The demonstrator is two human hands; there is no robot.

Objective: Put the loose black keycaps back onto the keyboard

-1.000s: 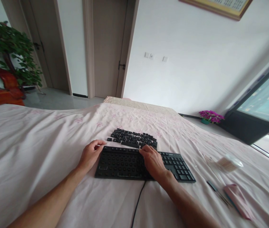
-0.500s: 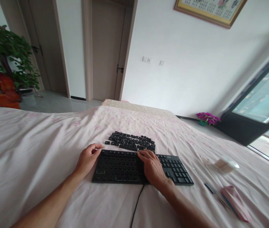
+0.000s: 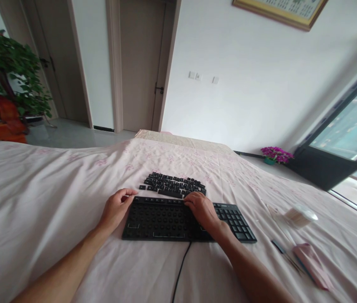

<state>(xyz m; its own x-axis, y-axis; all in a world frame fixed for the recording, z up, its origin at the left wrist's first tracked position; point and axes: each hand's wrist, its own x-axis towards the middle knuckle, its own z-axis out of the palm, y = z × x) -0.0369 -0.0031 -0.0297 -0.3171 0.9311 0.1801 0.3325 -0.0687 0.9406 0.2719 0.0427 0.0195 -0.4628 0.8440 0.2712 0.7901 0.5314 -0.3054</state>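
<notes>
A black computer keyboard point(image 3: 159, 219) lies on the pink flowered cloth, most of its left and middle part stripped of keycaps, with the number pad keys point(image 3: 237, 223) still on. My left hand point(image 3: 118, 206) is closed at the keyboard's far left corner, thumb and forefinger pinching its edge. Over the far edge, right of the middle, rests my right hand point(image 3: 201, 209). Its fingers are curled together with the tips at the top key row; whether a keycap is between them is hidden. Loose black keycaps point(image 3: 166, 184) lie in rows just beyond the keyboard, a long space bar point(image 3: 170, 194) nearest.
The keyboard's cable point(image 3: 181, 269) runs toward me. On the right lie a clear tub of cotton swabs point(image 3: 301, 216), a slim dark-handled tool point(image 3: 278, 246) and a folded pink cloth point(image 3: 313, 265). A potted plant point(image 3: 8, 71) stands at far left.
My right hand has shifted slightly away from me, its fingers now drawn together nearer the loose keycaps. My left hand stays at the keyboard's corner. The view has tilted a little.
</notes>
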